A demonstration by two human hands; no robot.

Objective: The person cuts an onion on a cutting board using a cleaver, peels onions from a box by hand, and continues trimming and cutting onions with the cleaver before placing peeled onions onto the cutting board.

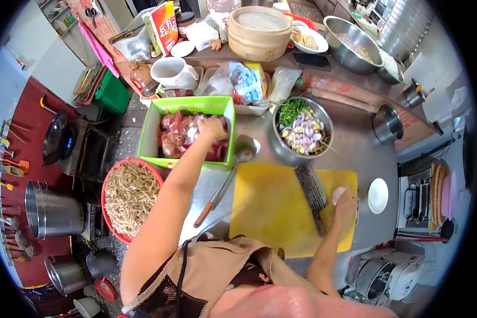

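Note:
My left hand reaches down into a green-rimmed box, touching the raw meat inside. Its fingertips are hidden, so I cannot see whether it grips a piece. At the right side of the yellow cutting board, my right hand is closed on a small pale pink piece whose kind is unclear. Just left of that hand lies a cleaver with a dark, patterned blade, its handle towards me.
A steel bowl of chopped shallots and greens stands behind the board. A ladle lies beside the box, and a red basket of thin pale strips is at left. A white bowl sits right; a bamboo steamer stands behind.

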